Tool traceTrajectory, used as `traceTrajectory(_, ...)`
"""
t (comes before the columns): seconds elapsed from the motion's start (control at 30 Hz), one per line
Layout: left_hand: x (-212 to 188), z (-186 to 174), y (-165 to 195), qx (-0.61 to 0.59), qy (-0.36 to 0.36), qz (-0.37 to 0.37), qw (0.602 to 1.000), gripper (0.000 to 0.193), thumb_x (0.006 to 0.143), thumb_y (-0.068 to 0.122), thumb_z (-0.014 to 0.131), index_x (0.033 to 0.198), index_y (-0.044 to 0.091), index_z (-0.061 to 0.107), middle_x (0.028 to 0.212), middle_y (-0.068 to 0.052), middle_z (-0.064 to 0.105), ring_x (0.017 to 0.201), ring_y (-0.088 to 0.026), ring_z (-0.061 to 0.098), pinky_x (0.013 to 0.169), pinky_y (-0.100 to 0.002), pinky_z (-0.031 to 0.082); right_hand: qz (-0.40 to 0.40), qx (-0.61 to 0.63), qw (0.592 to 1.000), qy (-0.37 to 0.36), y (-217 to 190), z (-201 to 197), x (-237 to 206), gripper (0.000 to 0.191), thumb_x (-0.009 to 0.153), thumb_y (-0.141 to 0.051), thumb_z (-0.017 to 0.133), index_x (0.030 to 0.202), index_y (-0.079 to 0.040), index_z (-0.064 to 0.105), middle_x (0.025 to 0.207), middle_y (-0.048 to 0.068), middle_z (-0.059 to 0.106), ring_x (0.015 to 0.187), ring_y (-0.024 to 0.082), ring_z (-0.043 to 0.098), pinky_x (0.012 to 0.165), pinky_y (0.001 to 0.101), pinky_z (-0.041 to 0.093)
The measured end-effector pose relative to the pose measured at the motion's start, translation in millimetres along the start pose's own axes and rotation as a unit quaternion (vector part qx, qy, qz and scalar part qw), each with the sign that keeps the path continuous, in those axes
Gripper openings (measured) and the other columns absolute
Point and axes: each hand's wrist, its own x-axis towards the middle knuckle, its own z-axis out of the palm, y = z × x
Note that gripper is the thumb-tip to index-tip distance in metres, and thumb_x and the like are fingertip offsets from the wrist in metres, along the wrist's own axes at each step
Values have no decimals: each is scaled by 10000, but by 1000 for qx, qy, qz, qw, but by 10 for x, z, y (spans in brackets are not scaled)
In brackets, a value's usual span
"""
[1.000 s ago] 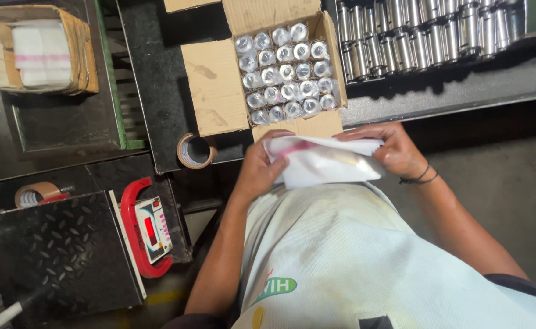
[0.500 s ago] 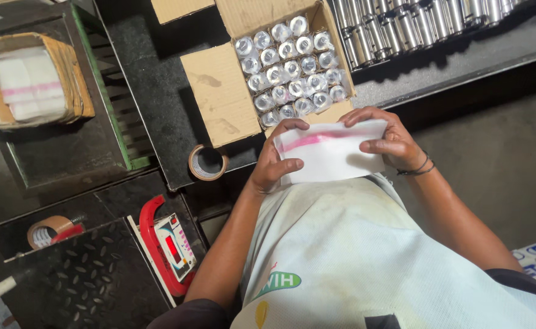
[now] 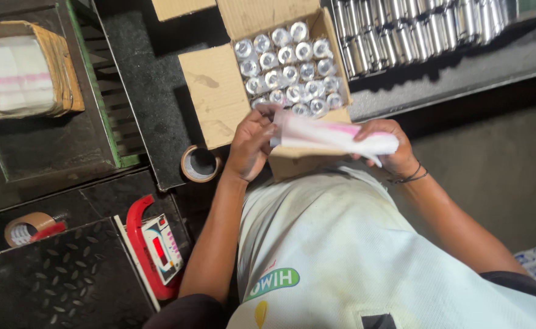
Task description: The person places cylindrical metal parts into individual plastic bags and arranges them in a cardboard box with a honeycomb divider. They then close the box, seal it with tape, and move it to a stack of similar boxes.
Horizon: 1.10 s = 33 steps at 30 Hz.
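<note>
Holding flat white pink-striped plastic bag (image 3: 335, 135) above open cardboard carton of silver metal cylinders (image 3: 289, 67), left hand (image 3: 251, 143) fingers pinching its mouth, right hand (image 3: 390, 149) gripping far end; opening apparently next.

A packing station in a small factory or workshop: an open cardboard carton (image 3: 219, 91) full of shiny metal cans (image 3: 289, 70) sits on a dark bench (image 3: 146, 79), more cans racked along its far edge (image 3: 414, 27) (rows deep), with tape rolls (image 3: 200, 163) and a weighing scale (image 3: 158, 247) nearby.

Both hands, left (image 3: 251, 145) and right (image 3: 390, 149), grip white bag (image 3: 332, 135) over near edge of open carton (image 3: 243, 91) of cans (image 3: 289, 70).
</note>
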Motion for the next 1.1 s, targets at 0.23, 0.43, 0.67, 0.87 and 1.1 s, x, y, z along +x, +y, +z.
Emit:
traceTrajectory(0.23,724,795,-331,-76,164,154,971,352,978,57,595,1324,13,556,1211,-144,704,1112,-254,706,1008,-407,557,-278,-628,724,-57,-580,407,233,601,560,22,834,1146,-69,737,1412,318,599,1131,360,704,773,345,599)
traceTrajectory(0.43,911,1127,-676,55,154,243,956,165,1123,80,588,1178,-58,660,996,-145,698,943,-219,673,856,-349,549,-14,-194,981,-22,-868,620,348,523,983,-105,644,1452,-66,418,1303,148,645,1195,212,665,972,298,570)
traceTrajectory(0.67,483,1575,-131,532,-144,249,797,146,985,116,595,1054,63,713,914,-71,721,872,-162,727,811,-307,584,-49,-346,897,-269,-673,346,200,518,929,-77,594,1435,-49,486,1053,163,667,958,283,681,876,364,539)
traceTrajectory(0.87,1114,1173,-341,125,134,300,936,210,1074,130,628,959,-45,616,878,-154,652,807,-252,615,801,-398,506,-187,-548,815,-32,-594,351,675,356,953,-129,605,1304,-67,621,917,183,671,840,327,661,739,442,524)
traceTrajectory(1.1,992,796,-818,89,194,198,957,373,1056,159,622,1315,-109,608,1215,-177,735,1000,-255,669,874,-393,512,-363,-530,765,45,-398,329,870,283,902,-158,677,1071,52,593,872,204,638,712,381,665,606,442,530)
